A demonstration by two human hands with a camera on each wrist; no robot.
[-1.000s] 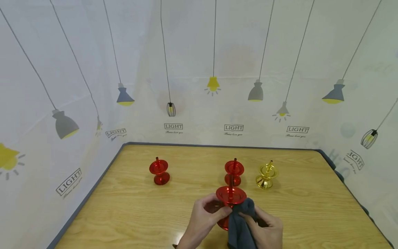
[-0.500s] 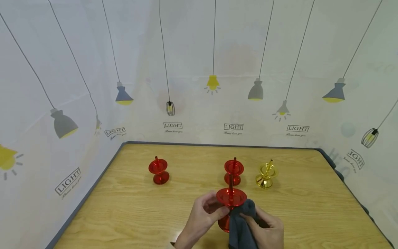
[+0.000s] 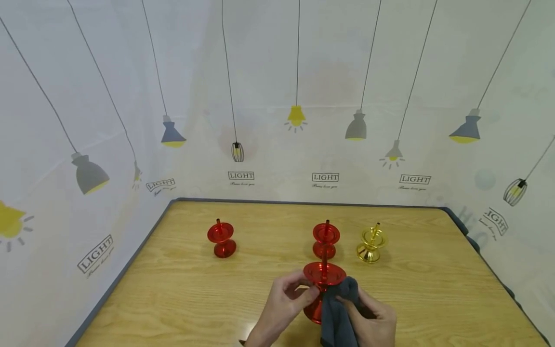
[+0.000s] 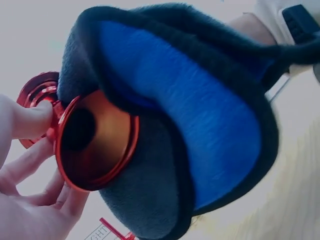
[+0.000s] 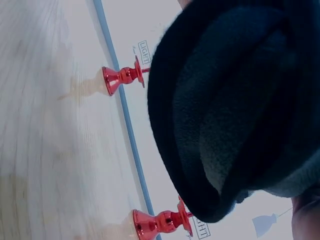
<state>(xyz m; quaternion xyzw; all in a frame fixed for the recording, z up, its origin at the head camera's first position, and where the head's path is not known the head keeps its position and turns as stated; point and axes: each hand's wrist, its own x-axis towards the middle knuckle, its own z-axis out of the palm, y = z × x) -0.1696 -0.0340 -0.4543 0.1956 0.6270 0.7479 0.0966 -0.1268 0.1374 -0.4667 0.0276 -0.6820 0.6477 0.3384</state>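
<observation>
Over the table [image 3: 173, 289], a red candlestick [image 3: 323, 275] is gripped by the left hand [image 3: 284, 300]; a cloth [image 3: 336, 315] is seemingly pinched against it by the right hand [image 3: 375, 320]. The candlestick's hollow base [image 4: 110, 140] is revealed only from the left wrist.

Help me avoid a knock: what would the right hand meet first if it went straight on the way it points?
Past the cloth it grips, the right hand would likely first meet the red stand held in the left hand; the cloth seems to touch it, though depth is hard to judge.
</observation>
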